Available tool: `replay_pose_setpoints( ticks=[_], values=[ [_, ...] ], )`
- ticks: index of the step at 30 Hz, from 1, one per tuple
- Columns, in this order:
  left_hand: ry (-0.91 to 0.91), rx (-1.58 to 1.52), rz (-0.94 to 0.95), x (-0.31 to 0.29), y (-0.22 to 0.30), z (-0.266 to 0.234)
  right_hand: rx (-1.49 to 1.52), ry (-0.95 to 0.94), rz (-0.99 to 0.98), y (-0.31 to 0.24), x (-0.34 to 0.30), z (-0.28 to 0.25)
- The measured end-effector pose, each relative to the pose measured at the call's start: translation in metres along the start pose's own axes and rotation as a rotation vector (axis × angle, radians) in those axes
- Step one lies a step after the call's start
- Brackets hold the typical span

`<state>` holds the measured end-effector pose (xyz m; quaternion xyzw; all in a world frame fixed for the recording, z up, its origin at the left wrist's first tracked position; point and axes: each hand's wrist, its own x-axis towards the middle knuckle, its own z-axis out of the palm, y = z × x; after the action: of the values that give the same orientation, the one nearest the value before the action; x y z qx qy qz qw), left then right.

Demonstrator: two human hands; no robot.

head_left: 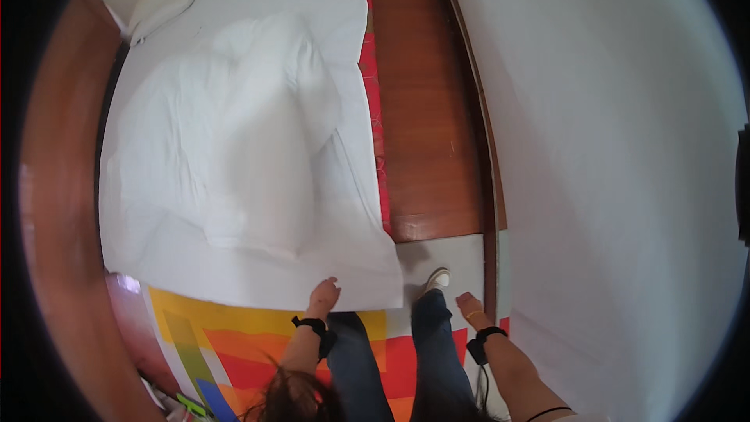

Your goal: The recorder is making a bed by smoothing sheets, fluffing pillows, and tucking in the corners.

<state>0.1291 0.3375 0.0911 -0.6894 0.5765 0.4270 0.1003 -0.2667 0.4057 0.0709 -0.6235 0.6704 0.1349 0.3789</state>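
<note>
At the foot of the bed: a person stands over the bed (234, 31), looking down on a white sheet (258, 266) spread across it, with a rumpled white duvet (234, 133) heaped on top toward the middle.
Left hand: the left hand (323, 295) rests on the near hem of the sheet, fingers curled down onto the cloth; whether they pinch the edge or only press on it cannot be told.
Right hand: the right hand (469, 305) hangs free beside the person's leg, fingers loosely apart, holding nothing and well clear of the sheet.
Sheet: its near edge runs slanted, and its right corner (394, 297) droops off the bed just beside the left hand, near a white shoe (437, 277).
Mattress: a brightly coloured mattress cover (234, 336) shows bare below the hem, and a red strip (373, 94) shows along the right side.
Surroundings: wooden floor (426, 109) runs between the bed and a white wall (609, 148).
Doing it well: judging by the slanted hem, a firm pinch at the edge plus the free hand on the drooping corner would give an even pull; tugging one-handed would likely skew the cloth further. The duvet's weight may drag, so pull low and steady.
</note>
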Motion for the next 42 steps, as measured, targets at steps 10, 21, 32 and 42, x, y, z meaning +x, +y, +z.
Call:
replay_pose_setpoints(
  ticks=[10, 21, 32, 42],
  values=[
    [0.080, -0.193, 0.044, 0.038, 0.152, 0.018, 0.367, -0.019, 0.056, 0.004, 0.009, -0.086],
    [0.196, -0.240, 0.027, 0.115, 0.220, -0.037, 0.290, 0.004, 0.178, 0.030, 0.059, -0.115],
    [0.331, -0.611, -0.097, 0.272, 0.210, -0.156, 0.181, -0.086, 0.050, -0.121, 0.259, -0.277],
    [0.450, -0.435, -0.065, 0.359, 0.267, -0.248, 0.561, -0.042, 0.027, -0.209, 0.447, -0.378]
  ],
)
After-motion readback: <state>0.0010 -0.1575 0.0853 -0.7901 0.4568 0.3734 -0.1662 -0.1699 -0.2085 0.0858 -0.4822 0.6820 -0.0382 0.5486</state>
